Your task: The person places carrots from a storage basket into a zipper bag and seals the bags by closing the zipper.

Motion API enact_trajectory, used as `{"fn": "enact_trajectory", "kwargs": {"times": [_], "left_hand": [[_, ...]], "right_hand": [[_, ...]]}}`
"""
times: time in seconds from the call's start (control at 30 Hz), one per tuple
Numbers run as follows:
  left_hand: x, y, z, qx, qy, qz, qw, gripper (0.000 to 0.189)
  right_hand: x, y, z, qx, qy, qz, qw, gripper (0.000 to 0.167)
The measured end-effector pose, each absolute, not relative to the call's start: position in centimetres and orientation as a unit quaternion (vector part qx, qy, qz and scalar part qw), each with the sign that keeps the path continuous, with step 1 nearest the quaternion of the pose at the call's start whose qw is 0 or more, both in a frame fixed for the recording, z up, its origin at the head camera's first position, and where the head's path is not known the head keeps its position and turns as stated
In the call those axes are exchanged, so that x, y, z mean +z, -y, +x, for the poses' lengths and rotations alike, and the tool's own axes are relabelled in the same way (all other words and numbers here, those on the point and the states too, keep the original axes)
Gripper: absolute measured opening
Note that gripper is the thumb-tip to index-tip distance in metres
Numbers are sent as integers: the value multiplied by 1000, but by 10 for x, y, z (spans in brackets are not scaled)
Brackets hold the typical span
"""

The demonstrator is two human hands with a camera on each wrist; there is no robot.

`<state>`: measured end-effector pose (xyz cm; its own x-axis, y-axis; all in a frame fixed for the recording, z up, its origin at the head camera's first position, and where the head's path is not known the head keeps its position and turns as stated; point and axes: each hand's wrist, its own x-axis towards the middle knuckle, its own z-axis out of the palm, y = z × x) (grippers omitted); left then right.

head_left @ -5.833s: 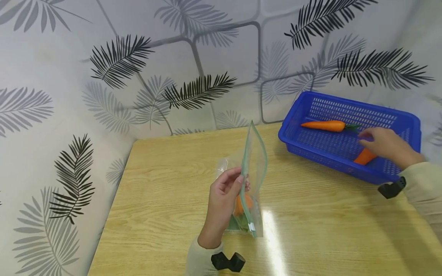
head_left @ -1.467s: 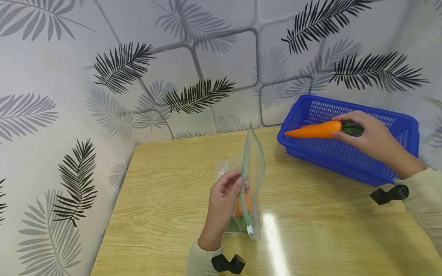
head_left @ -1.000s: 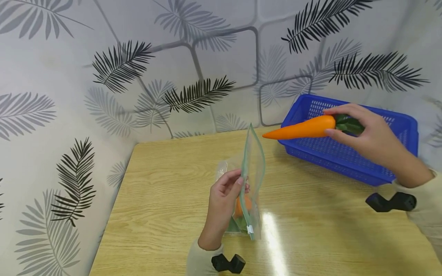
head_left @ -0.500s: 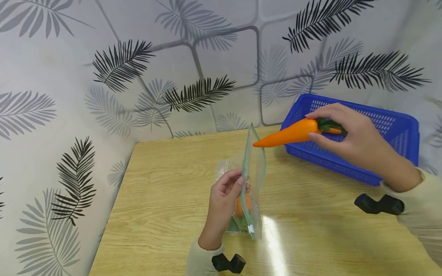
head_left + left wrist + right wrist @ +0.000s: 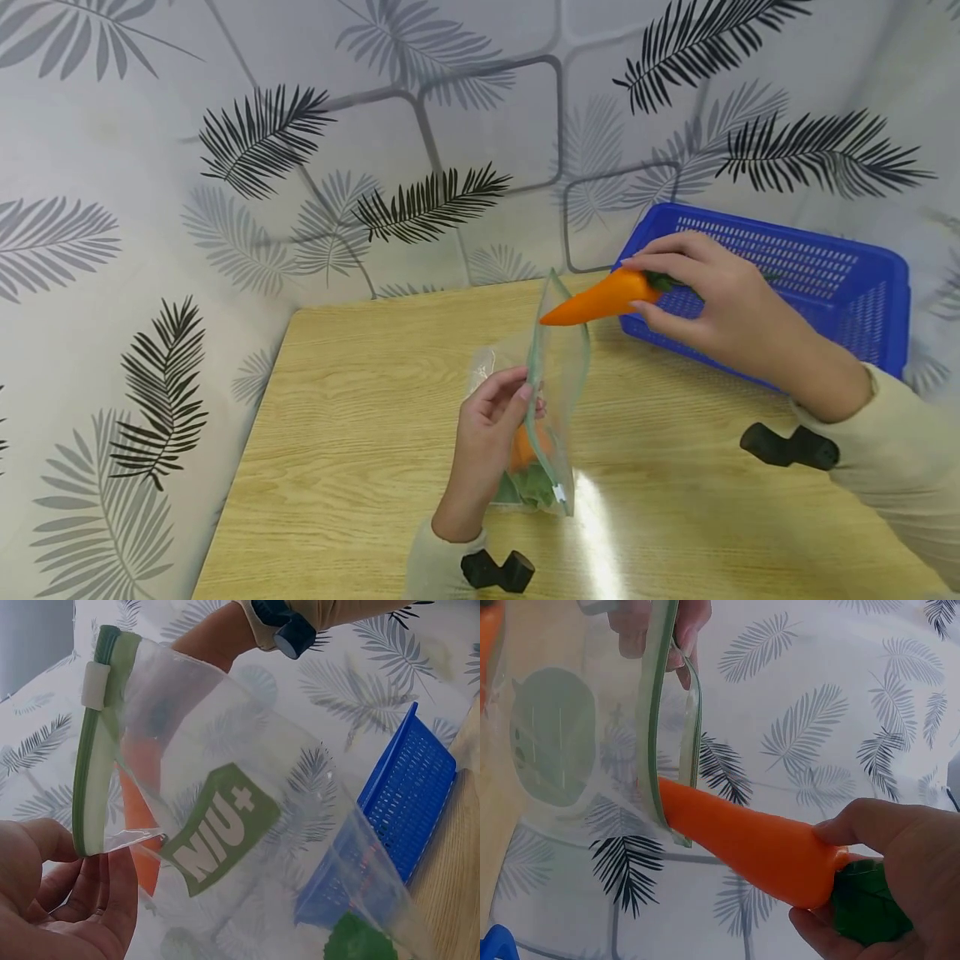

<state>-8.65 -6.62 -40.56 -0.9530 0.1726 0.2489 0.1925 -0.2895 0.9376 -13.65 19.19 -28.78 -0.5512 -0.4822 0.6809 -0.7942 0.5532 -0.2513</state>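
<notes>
My left hand [image 5: 491,425] pinches the green edge of a clear zip bag [image 5: 217,825], keeping its mouth apart. Inside the bag, low down, lies an orange carrot [image 5: 525,446] with green leaves. A white slider [image 5: 94,685] sits at one end of the zip strip. With thumb and fingers my right hand [image 5: 720,300] grips another carrot [image 5: 742,836] at its thick leafy end. That carrot slants down to the left, its tip just within the bag's mouth in the right wrist view. My right palm partly hides its green top.
A blue perforated basket [image 5: 870,317] stands on the wooden table [image 5: 337,467] at the back right, partly behind my right arm. A leaf-patterned covering [image 5: 300,167] rises along the table's back edge.
My right hand took a carrot out of the basket and has carried it left to the bag, where its tip now enters the mouth. The left hand stays nearly still.
</notes>
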Motion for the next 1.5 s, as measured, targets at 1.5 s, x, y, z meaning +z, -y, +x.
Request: {"fn": "enact_trajectory", "kwargs": {"times": [1.5], "left_hand": [[-395,72,-83,-785,598,-160,37,23]], "right_hand": [[-301,-137,-136,201,850,421,247,38]]}}
